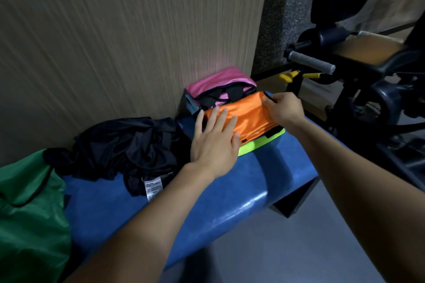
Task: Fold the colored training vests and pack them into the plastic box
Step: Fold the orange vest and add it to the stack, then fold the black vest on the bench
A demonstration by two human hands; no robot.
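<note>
2 hands work the folded orange vest (248,117), which lies on a lime-green vest (262,143) at the far right end of the blue bench (230,195), just near of a pink vest (220,80) against the wall. My left hand (213,142) is spread flat, fingers open, pressing the orange fabric's left end; my right hand (285,108) pinches the far right edge between thumb and fingers. I cannot tell whether the stack already sits in the plastic box, whose walls I cannot make out. I judge the fabric light, limp and slippery, with a satin sheen, so folds may slide apart; hold at the black-bound hems and keep a palm on top. 2 unfolded vests remain to the left: a crumpled black vest (128,147) and a green vest (30,202).
</note>
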